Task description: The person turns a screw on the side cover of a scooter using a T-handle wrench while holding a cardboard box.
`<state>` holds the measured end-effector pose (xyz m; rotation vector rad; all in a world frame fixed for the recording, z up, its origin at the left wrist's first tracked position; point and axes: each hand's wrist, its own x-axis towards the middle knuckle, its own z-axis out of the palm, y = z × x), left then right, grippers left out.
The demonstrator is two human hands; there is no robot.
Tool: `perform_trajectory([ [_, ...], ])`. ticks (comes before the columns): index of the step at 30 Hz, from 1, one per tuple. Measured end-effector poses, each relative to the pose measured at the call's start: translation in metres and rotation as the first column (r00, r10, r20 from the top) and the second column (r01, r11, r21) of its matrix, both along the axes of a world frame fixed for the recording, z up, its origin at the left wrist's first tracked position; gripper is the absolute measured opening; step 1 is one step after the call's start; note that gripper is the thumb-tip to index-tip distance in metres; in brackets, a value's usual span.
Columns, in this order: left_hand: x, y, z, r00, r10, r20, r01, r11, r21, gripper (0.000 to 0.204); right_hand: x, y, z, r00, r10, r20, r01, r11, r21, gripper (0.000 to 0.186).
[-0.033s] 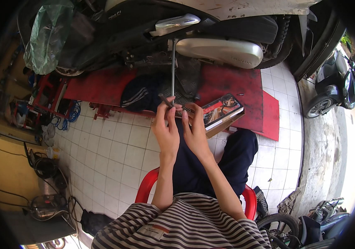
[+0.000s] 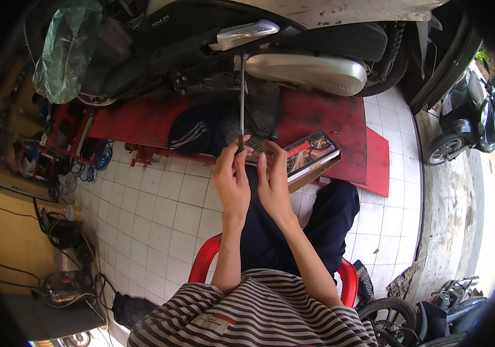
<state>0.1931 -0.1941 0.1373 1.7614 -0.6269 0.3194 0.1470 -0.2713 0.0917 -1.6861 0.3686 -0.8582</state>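
A T-handle wrench has a long steel shaft reaching from the underside of the scooter down to my hands. My left hand is closed on its dark crossbar, pinching it between thumb and fingers just below the shaft. Beside it, my right hand is held with thumb and bent fingers apart, close to the bar. Whether its fingertips touch the bar is hard to see. Just right of my right hand, a box with a dark, colourful printed top lies at the edge of the red platform.
The red lift platform carries the scooter. A dark cloth with white stripes lies on it. Green plastic hangs at upper left. A red chair is under me on white tiles. Cables and equipment stand left; another scooter is parked right.
The wrench's crossbar has turned from a diagonal across both hands to nearly in line with the shaft. My right fingers have loosened and spread from it.
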Motion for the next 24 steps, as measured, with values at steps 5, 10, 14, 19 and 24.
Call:
perform_trajectory([
  [5, 0.000, 0.006, 0.010, 0.974, 0.098, 0.206, -0.138, 0.972, 0.190, 0.024, -0.014, -0.007, 0.085, 0.992, 0.034, 0.119, -0.020, 0.993, -0.114, 0.038],
  [10, 0.004, 0.006, 0.013, 0.962, 0.088, 0.258, -0.156, 0.953, 0.258, 0.028, -0.007, -0.029, 0.077, 0.987, 0.080, 0.137, -0.064, 0.991, -0.118, 0.027],
  [14, 0.012, 0.018, 0.018, 0.940, 0.083, 0.332, -0.188, 0.935, 0.299, 0.028, -0.007, -0.015, 0.095, 0.964, 0.102, 0.248, -0.069, 0.988, -0.138, 0.035],
  [19, 0.012, 0.022, 0.025, 0.861, 0.219, 0.460, -0.384, 0.872, 0.303, 0.035, -0.006, -0.025, 0.083, 0.977, 0.197, 0.081, -0.207, 0.966, 0.152, 0.023],
  [24, 0.019, 0.014, 0.012, 0.825, 0.495, 0.274, -0.439, 0.865, -0.241, 0.058, -0.005, -0.017, 0.050, 0.941, 0.140, 0.309, -0.315, 0.699, 0.642, 0.018],
])
